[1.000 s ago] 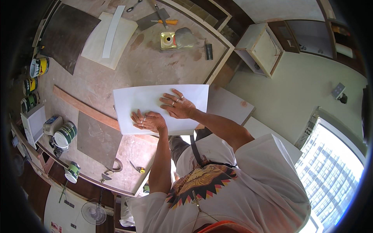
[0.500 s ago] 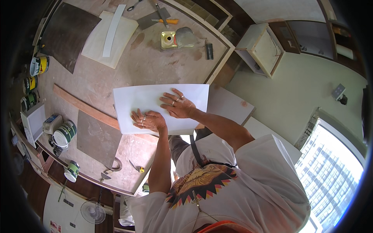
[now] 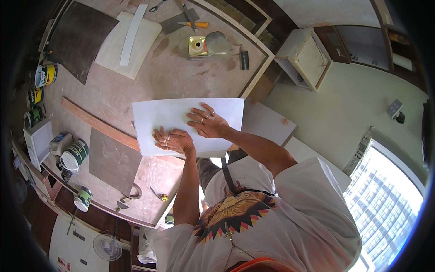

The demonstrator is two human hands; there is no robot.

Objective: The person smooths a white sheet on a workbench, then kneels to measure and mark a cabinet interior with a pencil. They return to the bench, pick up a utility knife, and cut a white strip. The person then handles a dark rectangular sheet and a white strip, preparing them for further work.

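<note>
In the head view, a white rectangular sheet (image 3: 158,113) lies at the near side of the worktable. My left hand (image 3: 173,140) rests palm down on its lower middle, with fingers slightly bent and apart. My right hand (image 3: 206,122) lies a little higher and to the right on the same sheet, fingers spread. Both hands wear rings. A long reddish wooden plank (image 3: 99,122) runs diagonally from the left to the sheet, which hides its near end.
Worktable (image 3: 190,79) holds dark panels (image 3: 77,41), tools (image 3: 195,25), a tin (image 3: 198,45), paint cans (image 3: 74,156), a tape measure (image 3: 163,196). Right: white boards (image 3: 317,158), cabinet box (image 3: 303,59), window (image 3: 380,199). Bottom left: a fan (image 3: 108,245).
</note>
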